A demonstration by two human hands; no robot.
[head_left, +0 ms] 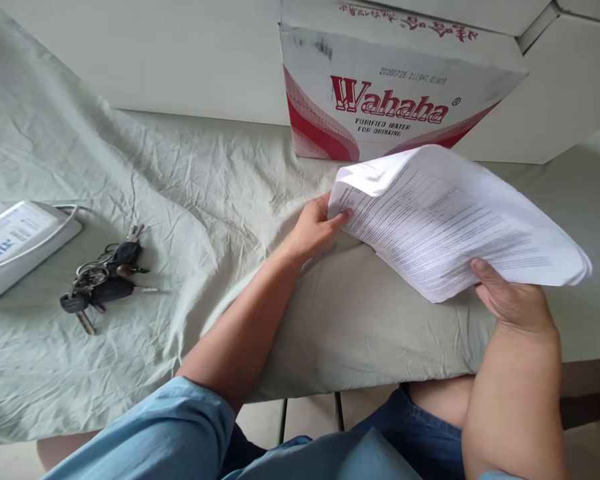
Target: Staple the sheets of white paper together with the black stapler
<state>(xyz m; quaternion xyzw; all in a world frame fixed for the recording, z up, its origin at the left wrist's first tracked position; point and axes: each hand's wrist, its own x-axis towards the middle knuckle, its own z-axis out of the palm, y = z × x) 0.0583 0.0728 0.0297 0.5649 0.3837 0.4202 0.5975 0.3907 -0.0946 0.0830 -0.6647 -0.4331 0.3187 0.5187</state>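
Between my two hands is a stack of printed paper sheets (430, 220), tilted above the cloth, its far left corner curled over. My left hand (319, 225) pinches the left edge, thumb on top and the other fingers underneath. At the near right edge, my right hand (517, 303) grips the sheets with its thumb on the printed side; its other fingers are hidden beneath. Small lines of text cover the top page, too fine to read.
A Wahaha water carton (380, 100) stands behind the papers, against white boxes (180, 60). On the wrinkled green cloth (220, 193) lie a bunch of keys (107, 273) and, at the far left, a white object with a cable (25, 247).
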